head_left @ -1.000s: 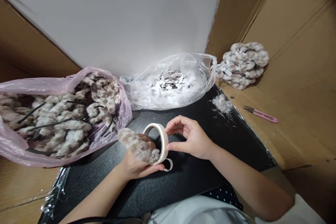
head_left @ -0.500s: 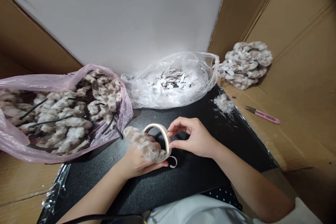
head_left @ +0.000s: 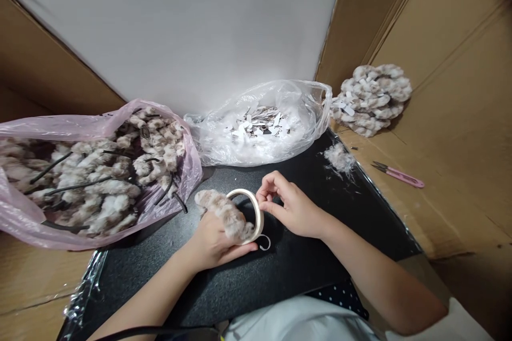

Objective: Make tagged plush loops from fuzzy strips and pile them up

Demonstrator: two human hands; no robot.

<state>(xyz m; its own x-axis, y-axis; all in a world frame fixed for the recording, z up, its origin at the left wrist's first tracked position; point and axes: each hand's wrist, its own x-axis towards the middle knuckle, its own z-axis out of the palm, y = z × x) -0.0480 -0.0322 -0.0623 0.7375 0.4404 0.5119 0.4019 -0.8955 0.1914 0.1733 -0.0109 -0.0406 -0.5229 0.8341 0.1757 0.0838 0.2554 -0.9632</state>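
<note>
My left hand (head_left: 214, 242) is closed around a fluffy beige-and-white furry strip (head_left: 224, 210) together with a roll of cream-coloured tape (head_left: 259, 218). The roll stands on edge, its open ring facing me. At its right rim my right hand (head_left: 294, 208) is closed, thumb and fingertips pinched against the tape; whether a loose end is between them is too small to tell. A thin curled white strip (head_left: 265, 243) hangs or lies just below the roll, near my left thumb.
A pink plastic bag (head_left: 196, 162) of furry strips with black cords stands left. Behind is a clear bag (head_left: 224, 152) holding white-tagged pieces. To the right are a fluff clump (head_left: 339, 157), pink thread snips (head_left: 400, 175) and a furry bundle (head_left: 372, 98). Cardboard walls surround the black tabletop (head_left: 312, 272).
My right fingertips have closed together at the tape's rim. The roll and furry strip have shifted slightly to the right and turned a little in my left hand.
</note>
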